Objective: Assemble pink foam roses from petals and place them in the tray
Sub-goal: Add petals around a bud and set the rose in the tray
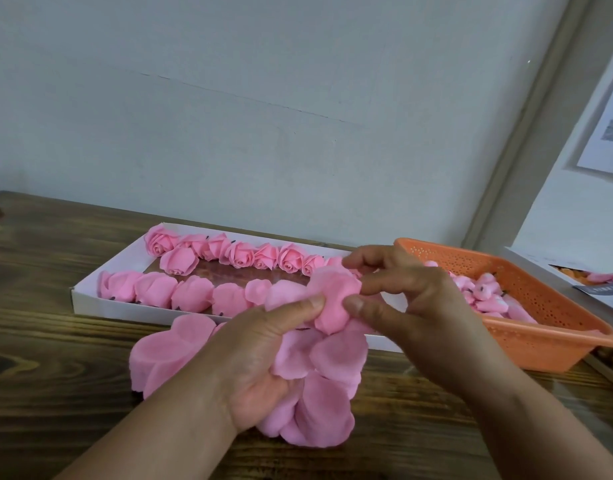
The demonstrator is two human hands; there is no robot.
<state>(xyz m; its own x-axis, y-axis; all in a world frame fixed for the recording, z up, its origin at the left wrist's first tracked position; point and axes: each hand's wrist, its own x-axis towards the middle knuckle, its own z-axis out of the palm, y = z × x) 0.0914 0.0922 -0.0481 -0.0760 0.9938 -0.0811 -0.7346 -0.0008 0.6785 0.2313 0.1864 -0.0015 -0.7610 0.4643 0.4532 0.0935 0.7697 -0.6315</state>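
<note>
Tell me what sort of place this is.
Probably a small craft or piecework bench: a wooden table against a bare wall, a white tray lined with pink foam roses, and an orange basket of parts.

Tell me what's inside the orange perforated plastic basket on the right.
The orange perforated plastic basket holds a heap of small pink foam rose buds with dark bases. The right hand covers the basket's left end, so what lies there cannot be seen.
</note>
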